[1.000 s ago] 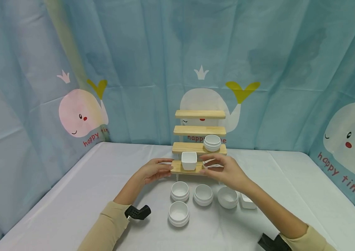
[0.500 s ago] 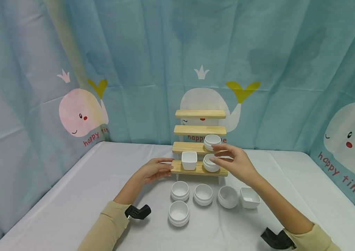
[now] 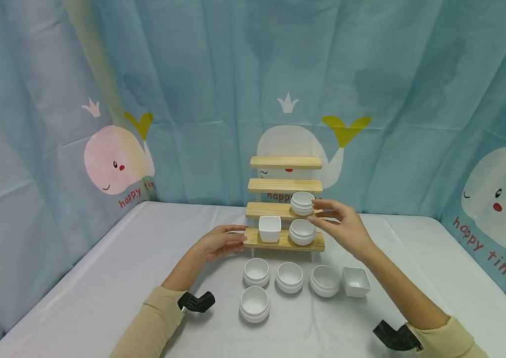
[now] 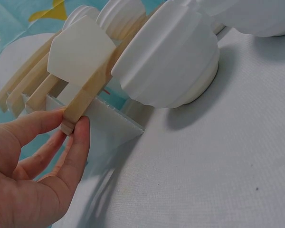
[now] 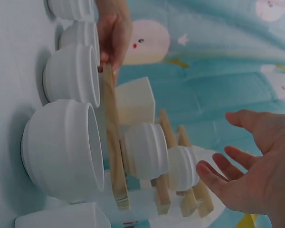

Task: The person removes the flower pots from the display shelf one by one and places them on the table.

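A tiered stand with pale wooden shelves (image 3: 285, 186) rises at the back of the table. My left hand (image 3: 221, 242) pinches the left end of its lowest shelf (image 4: 83, 97) between thumb and fingers. On that shelf sit a white square bowl (image 3: 270, 229) and, to its right, a white round bowl (image 3: 302, 232). Another round bowl (image 3: 302, 203) stands on the shelf above, at the right. Beside these round bowls is my right hand (image 3: 347, 229), fingers spread and holding nothing in the right wrist view; whether a fingertip touches the upper bowl, I cannot tell.
In front of the stand, several white round bowls (image 3: 290, 278) and one square bowl (image 3: 356, 282) rest on the white tablecloth (image 3: 145, 298). One round bowl (image 3: 255, 305) is nearer the front. A blue curtain (image 3: 208, 99) hangs behind.
My right hand has let go of the round bowl on the lowest shelf and drawn back up and to the right. The left hand keeps its place at the shelf end.
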`<act>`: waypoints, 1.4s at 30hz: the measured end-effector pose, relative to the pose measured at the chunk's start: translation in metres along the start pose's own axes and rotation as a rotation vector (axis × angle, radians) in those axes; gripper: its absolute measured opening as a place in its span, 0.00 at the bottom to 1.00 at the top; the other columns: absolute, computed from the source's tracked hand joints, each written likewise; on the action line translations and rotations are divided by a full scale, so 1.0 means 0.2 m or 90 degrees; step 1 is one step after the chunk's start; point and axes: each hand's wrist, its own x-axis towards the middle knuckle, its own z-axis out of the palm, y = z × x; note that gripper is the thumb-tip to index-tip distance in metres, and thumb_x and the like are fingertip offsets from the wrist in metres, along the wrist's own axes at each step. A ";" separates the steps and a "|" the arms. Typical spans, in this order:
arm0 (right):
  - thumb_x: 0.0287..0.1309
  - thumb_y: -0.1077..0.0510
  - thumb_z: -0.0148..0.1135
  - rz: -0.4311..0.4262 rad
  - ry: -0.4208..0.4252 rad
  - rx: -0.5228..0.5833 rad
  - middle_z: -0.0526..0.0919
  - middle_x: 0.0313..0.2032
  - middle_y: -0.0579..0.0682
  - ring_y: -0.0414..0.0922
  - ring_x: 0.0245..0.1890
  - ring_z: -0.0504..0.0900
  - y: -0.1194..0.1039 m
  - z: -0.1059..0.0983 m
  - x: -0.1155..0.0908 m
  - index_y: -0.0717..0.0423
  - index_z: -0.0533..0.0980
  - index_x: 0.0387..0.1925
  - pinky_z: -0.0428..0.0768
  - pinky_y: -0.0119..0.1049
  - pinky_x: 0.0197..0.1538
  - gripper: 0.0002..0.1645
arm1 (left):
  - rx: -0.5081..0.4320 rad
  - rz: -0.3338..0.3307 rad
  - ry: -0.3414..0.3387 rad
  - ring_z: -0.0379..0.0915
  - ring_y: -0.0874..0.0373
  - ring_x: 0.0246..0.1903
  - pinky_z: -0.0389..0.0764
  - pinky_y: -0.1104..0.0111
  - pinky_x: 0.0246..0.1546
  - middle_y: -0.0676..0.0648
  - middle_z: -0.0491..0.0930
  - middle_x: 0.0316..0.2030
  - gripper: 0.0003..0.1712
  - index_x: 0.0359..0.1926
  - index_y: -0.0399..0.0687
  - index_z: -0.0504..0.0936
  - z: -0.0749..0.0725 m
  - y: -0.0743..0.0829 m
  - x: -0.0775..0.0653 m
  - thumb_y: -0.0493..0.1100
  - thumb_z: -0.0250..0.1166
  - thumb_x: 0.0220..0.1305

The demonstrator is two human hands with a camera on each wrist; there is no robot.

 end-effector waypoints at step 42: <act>0.72 0.54 0.67 0.086 0.000 -0.037 0.72 0.70 0.68 0.67 0.68 0.75 0.10 -0.03 0.15 0.65 0.68 0.75 0.79 0.60 0.66 0.37 | -0.004 0.004 -0.003 0.85 0.61 0.40 0.89 0.71 0.46 0.41 0.82 0.51 0.31 0.75 0.30 0.67 0.00 0.00 0.00 0.31 0.62 0.75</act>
